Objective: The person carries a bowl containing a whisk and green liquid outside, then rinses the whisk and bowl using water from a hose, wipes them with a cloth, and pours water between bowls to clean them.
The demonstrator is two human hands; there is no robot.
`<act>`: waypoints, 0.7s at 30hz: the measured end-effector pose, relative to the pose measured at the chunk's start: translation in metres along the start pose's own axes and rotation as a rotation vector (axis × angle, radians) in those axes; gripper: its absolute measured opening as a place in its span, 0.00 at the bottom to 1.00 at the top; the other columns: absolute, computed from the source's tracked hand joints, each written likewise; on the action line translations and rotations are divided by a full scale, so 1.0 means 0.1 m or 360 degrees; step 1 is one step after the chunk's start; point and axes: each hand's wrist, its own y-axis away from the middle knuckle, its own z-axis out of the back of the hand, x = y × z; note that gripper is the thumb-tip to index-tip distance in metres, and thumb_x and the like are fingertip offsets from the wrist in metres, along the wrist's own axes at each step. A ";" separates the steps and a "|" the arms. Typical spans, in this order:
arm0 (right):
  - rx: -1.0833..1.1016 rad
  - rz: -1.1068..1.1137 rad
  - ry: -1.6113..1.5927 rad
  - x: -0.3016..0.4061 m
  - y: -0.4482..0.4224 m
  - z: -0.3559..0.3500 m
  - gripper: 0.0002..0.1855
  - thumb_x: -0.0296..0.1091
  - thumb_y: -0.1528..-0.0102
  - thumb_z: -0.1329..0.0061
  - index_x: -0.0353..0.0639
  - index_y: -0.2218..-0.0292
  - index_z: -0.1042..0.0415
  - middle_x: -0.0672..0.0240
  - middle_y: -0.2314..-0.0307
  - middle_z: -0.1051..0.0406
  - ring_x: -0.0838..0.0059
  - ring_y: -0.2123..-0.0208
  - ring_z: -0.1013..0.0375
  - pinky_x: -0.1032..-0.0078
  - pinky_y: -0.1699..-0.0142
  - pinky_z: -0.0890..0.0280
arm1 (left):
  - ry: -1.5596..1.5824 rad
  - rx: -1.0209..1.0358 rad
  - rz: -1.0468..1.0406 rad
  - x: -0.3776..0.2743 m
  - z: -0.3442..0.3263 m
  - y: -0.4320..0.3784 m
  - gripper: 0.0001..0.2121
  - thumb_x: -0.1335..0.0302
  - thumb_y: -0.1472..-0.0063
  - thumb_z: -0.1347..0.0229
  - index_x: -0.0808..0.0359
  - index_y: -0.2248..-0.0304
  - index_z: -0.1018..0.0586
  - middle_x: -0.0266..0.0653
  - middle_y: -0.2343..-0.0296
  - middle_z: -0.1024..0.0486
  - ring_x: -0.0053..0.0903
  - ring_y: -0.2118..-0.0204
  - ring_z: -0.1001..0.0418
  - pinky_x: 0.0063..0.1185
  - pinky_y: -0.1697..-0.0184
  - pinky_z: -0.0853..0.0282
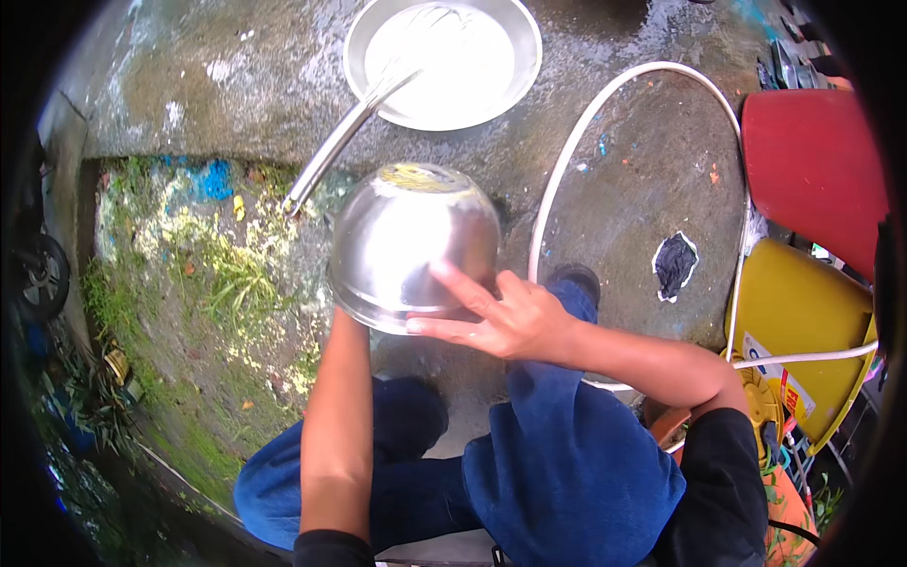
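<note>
A shiny metal mixing bowl (418, 248) is held up before me, its base turned up and away. Yellowish residue marks the base. My left forearm rises to the lower left rim; the left hand itself is hidden behind or inside the bowl, apparently supporting it. Against the outer wall, near the rim, lies my right hand (510, 319) with thumb and index finger spread and the other fingers bent. The index fingertip is blurred. Beyond the bowl, a metal basin (528, 49) with bright white contents stands on the concrete. A wire whisk (329, 152) leans over its rim.
A white hose (567, 152) loops across the concrete at right. Beside it are a red plastic container (811, 170), a yellow bucket (793, 319) and a dark scrap (675, 266). Mossy ground with grass (241, 283) lies left, and a small wheel (42, 276) at the far left.
</note>
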 end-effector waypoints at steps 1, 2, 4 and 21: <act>0.0057 -0.0096 -0.0070 -0.05 0.01 0.05 0.33 0.29 0.50 0.51 0.76 0.46 0.33 0.56 0.44 0.39 0.76 0.79 0.33 0.87 0.80 0.36 | -0.0035 -0.0066 -0.0004 0.03 -0.01 -0.05 0.27 0.57 0.33 0.59 0.65 0.41 0.41 0.46 0.45 0.38 0.32 0.43 0.38 0.28 0.41 0.37; 0.0041 -0.0104 -0.0056 -0.12 0.02 0.07 0.33 0.29 0.50 0.51 0.76 0.46 0.33 0.56 0.44 0.39 0.76 0.79 0.33 0.87 0.80 0.36 | -0.0134 -0.0203 -0.0030 0.06 -0.11 -0.05 0.27 0.56 0.33 0.59 0.65 0.41 0.41 0.46 0.45 0.38 0.32 0.43 0.38 0.28 0.41 0.38; -0.0101 -0.0771 -0.0540 -0.31 0.13 0.16 0.32 0.23 0.52 0.49 0.56 0.45 0.34 0.52 0.44 0.41 0.65 0.63 0.28 0.80 0.65 0.30 | -0.0491 -0.0599 -0.0091 0.13 -0.30 -0.07 0.33 0.47 0.34 0.65 0.65 0.40 0.43 0.47 0.42 0.42 0.33 0.38 0.45 0.29 0.37 0.49; -0.1497 -0.2579 -0.1551 -1.66 1.38 0.42 0.33 0.16 0.49 0.62 0.42 0.42 0.45 0.64 0.59 0.30 0.79 0.71 0.26 0.85 0.78 0.29 | -0.2214 -0.0160 -0.1078 -1.28 -1.95 0.10 0.22 0.62 0.43 0.42 0.67 0.53 0.24 0.47 0.61 0.24 0.32 0.62 0.25 0.28 0.58 0.30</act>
